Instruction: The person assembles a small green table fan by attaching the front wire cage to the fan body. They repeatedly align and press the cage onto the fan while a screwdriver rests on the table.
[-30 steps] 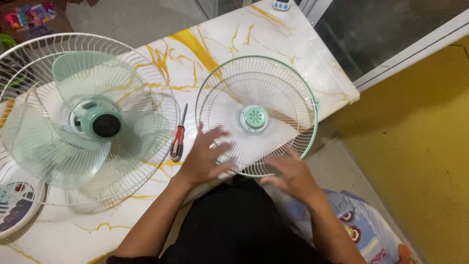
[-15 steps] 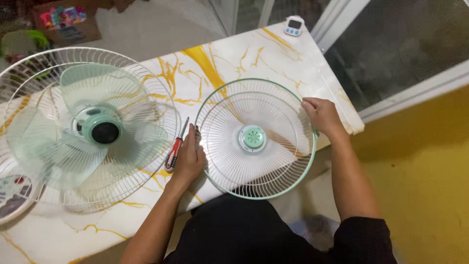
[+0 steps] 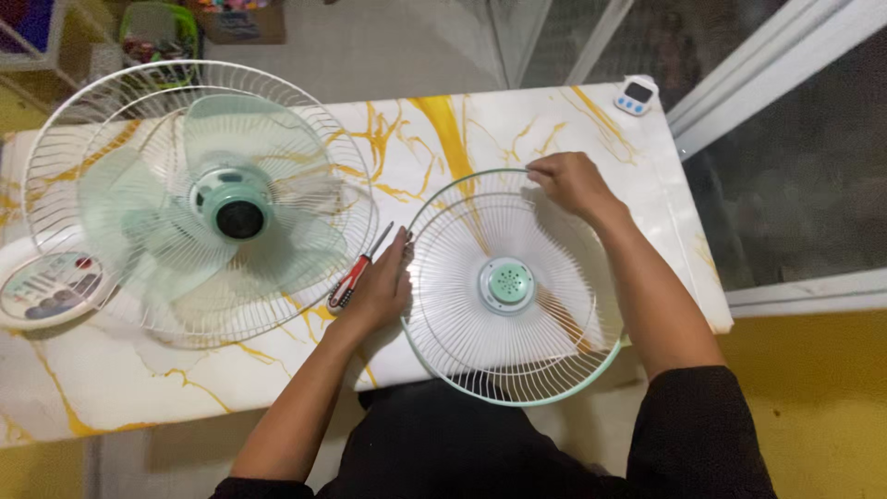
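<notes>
Head view shows the loose front fan grille (image 3: 514, 288), a round white wire guard with a pale green rim and a green hub at its centre, lying flat with its near edge hanging past the near edge of the bench (image 3: 573, 120). It sits between the two hands, so each hand has its own side of the rim within reach. The left hand (image 3: 381, 286) is closed on the rim at the grille's left side, fingers curled over the wire. The right hand (image 3: 565, 180) is closed on the rim at the far side, slightly right of the top, with the forearm running back across the grille's right part toward the body. Being round, the grille has no long axis; the two grips lie roughly a quarter turn apart on the ring rather than opposite one another.

Just left of the left hand, nearly touching it, a red-handled screwdriver (image 3: 360, 270) lies on the bench, its shaft pointing far and to the right, toward the grille's rim. Further left stands the fan body (image 3: 199, 199), its rear wire guard facing up with translucent green blades and a dark motor hub; its right edge comes near the screwdriver but stays apart from the loose grille. At the far left is the fan's round base (image 3: 37, 291). A small white timer (image 3: 636, 95) rests at the far right corner, well apart from both hands.
</notes>
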